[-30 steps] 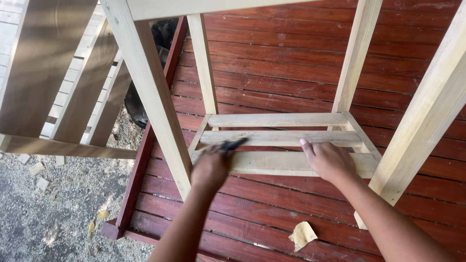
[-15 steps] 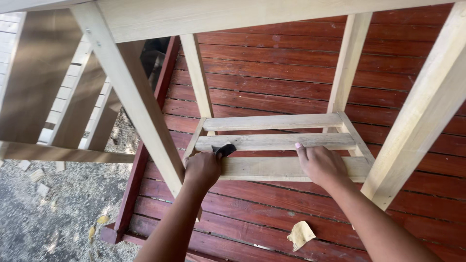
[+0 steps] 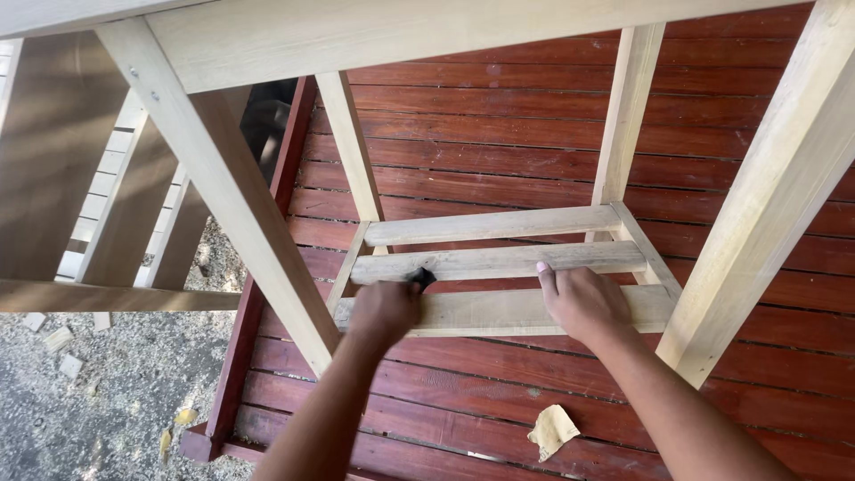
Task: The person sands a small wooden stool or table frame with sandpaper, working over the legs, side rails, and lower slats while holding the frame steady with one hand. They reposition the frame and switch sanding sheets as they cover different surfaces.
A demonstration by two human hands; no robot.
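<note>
Both bare forearms reach forward and down; the left hand [image 3: 383,310] is curled in a closed grip, the right hand [image 3: 583,301] rests flat, fingers extended.

Left hand [image 3: 383,312] with dark tool [image 3: 421,278] shifted right along slat [image 3: 499,262].

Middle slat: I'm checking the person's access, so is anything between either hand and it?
Nothing visible. The left hand holds a small dark tool right at the middle slat, and the right hand has its fingers up against the slat's near edge. The frame legs stand off to the sides.
</note>
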